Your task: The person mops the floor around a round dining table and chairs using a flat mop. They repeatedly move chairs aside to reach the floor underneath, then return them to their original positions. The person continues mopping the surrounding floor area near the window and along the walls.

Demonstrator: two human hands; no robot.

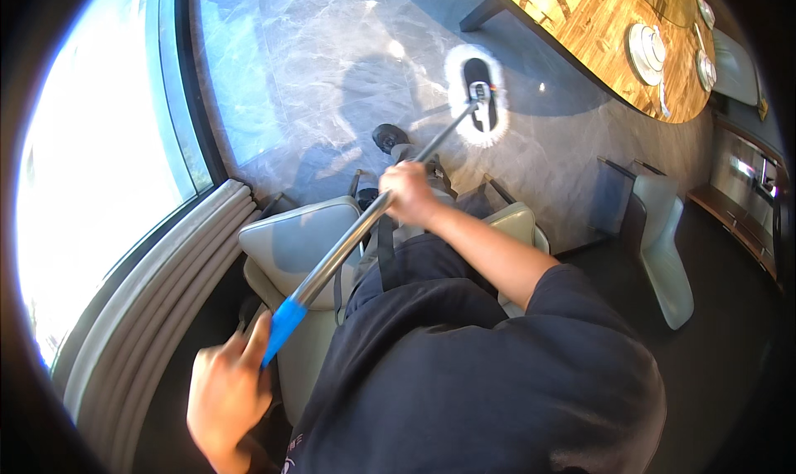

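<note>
A flat mop with a white fringed head (456,70) rests on the grey marble-look floor (298,57), ahead of my black shoes (390,138). Its metal pole (342,248) slants back toward my lower left and ends in a blue grip (285,326). My right hand (409,191) is closed around the middle of the pole. At the blue grip, my left hand (230,384) holds the pole's end, with its fingers partly hidden from view.
Padded chairs stand close by, one at left (301,231) and one at right (516,222); another chair (662,250) is farther right. A wooden table (584,33) bears plates (645,54). Curtains (168,287) hang beside the bright window (93,163).
</note>
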